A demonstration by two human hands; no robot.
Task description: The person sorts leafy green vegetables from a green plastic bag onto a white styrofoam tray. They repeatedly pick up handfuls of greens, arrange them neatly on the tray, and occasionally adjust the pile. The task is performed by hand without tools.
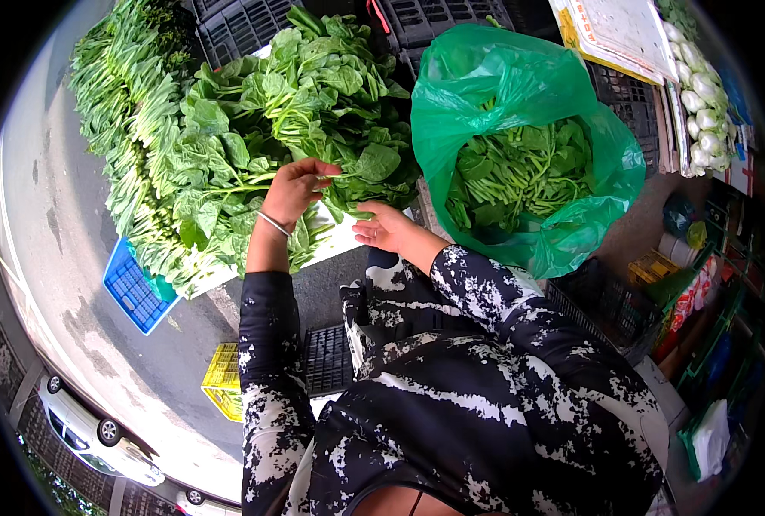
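Observation:
My left hand (293, 193), with a bangle on the wrist, has thumb and fingertips closed on a stem of leafy greens (377, 162) above the pile. To its right my right hand (382, 226) is held with curled fingers at the pile's near edge, touching or very close to a leaf; whether it grips it I cannot tell. The broad-leaved greens (318, 84) lie heaped on a white surface (340, 242). At the right stands an open green plastic bag (498, 97) with cut leafy stems (518, 174) inside.
Bundled greens (144, 129) line the left side, above a blue crate (139, 287). A yellow crate (221, 374) stands lower left. Black crates (244, 26) are behind the heap. White-stemmed vegetables (705, 119) and a foam box lid (627, 32) are at upper right. Cars (92, 429) stand beyond the road.

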